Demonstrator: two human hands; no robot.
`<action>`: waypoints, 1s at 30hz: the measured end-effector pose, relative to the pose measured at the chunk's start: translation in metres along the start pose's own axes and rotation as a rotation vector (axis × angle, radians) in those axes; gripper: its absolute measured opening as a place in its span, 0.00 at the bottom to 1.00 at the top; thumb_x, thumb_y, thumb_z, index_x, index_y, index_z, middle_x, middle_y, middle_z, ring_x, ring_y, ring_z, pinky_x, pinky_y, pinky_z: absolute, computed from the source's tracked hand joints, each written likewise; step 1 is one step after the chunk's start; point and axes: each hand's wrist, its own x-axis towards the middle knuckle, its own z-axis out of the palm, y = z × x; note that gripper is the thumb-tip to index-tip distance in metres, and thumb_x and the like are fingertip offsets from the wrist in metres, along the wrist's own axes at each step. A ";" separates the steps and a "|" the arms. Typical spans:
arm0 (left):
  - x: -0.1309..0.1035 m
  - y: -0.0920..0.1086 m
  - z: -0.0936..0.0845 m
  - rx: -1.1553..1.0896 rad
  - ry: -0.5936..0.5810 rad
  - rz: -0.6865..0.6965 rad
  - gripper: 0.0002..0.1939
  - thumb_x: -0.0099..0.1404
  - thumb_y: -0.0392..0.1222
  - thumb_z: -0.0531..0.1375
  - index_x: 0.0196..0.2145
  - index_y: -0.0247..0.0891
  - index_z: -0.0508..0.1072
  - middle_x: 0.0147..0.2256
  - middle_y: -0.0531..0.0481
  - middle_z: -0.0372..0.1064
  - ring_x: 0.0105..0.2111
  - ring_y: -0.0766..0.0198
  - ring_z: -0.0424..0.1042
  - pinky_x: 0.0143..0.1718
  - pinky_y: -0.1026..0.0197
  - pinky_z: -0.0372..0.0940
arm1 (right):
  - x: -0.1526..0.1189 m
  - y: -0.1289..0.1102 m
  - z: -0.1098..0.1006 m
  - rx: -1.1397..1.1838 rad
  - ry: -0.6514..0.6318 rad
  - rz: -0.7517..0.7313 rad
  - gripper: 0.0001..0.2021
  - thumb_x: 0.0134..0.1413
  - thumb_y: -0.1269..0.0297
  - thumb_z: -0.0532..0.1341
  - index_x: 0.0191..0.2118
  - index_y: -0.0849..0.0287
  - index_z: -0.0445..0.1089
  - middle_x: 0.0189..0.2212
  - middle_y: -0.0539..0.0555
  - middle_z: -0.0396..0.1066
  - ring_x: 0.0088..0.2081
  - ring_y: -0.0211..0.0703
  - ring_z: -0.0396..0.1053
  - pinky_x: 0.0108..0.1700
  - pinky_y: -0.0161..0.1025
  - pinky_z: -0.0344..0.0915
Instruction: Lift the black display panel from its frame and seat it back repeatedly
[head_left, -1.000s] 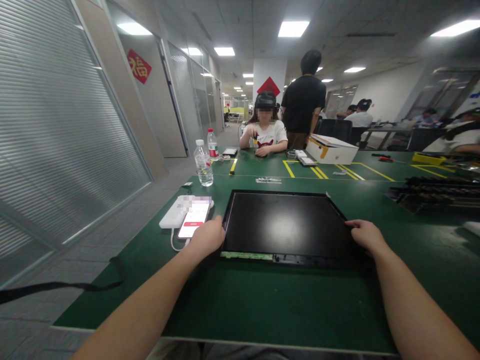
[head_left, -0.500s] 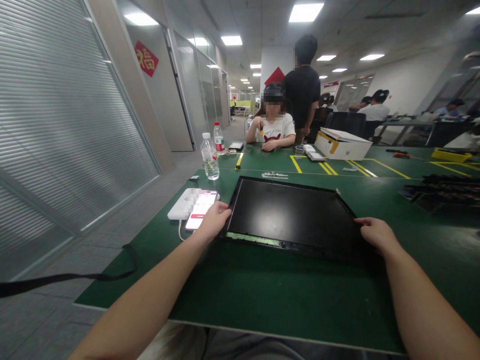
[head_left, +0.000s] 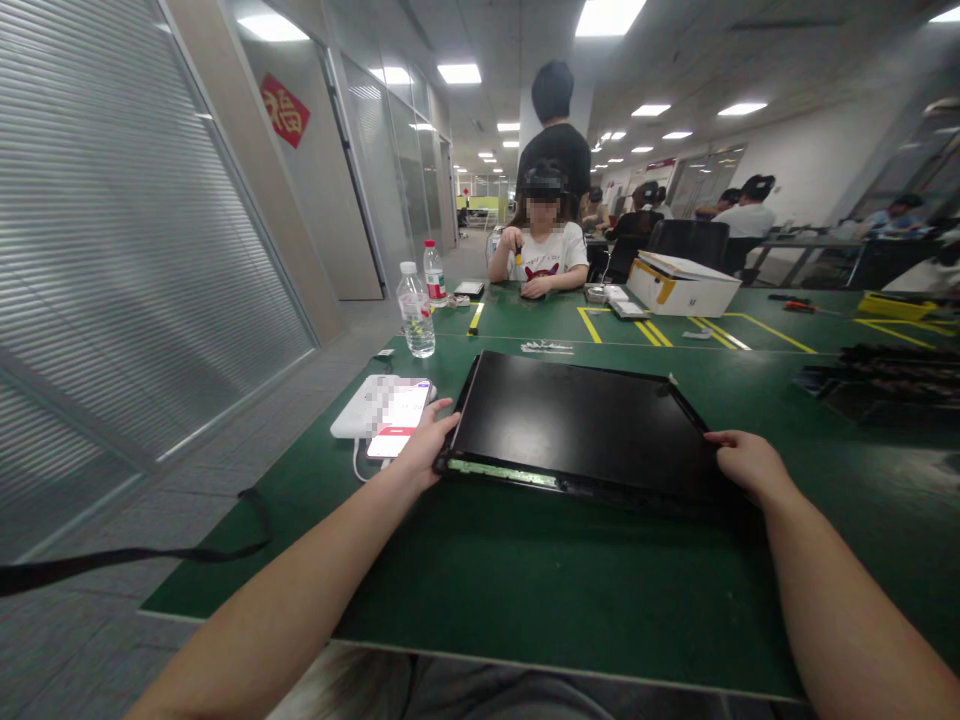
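A black LCD screen panel (head_left: 577,415) lies face up in a dark frame, with a green circuit strip (head_left: 506,473) along its near left edge. My left hand (head_left: 435,440) grips the panel's left edge, some fingers stretched outward and the rest hidden below. At the opposite side, my right hand (head_left: 750,465) pinches the right edge between thumb and curled fingers. Just left of my left hand, a lit phone (head_left: 399,420) rests against a white box-shaped device (head_left: 352,410) with a cable.
Two bottles, a clear water bottle (head_left: 416,315) and a red-capped bottle (head_left: 434,272), stand beyond the phone. A person (head_left: 551,255) sits across the green table (head_left: 570,590). A white box (head_left: 682,285), dark stacked parts (head_left: 877,380) and a yellow tray (head_left: 896,305) are farther right.
The left side of the screen panel now sits a little apart from the dark frame beneath. My left fingers have spread slightly. A standing person behind has moved left.
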 end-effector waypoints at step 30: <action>0.004 0.004 -0.017 0.777 -0.015 0.281 0.10 0.56 0.36 0.53 0.31 0.40 0.75 0.33 0.45 0.76 0.39 0.51 0.74 0.40 0.55 0.66 | 0.003 0.000 0.003 0.022 0.015 -0.052 0.23 0.36 0.76 0.57 0.41 0.59 0.80 0.38 0.60 0.78 0.38 0.51 0.74 0.35 0.40 0.67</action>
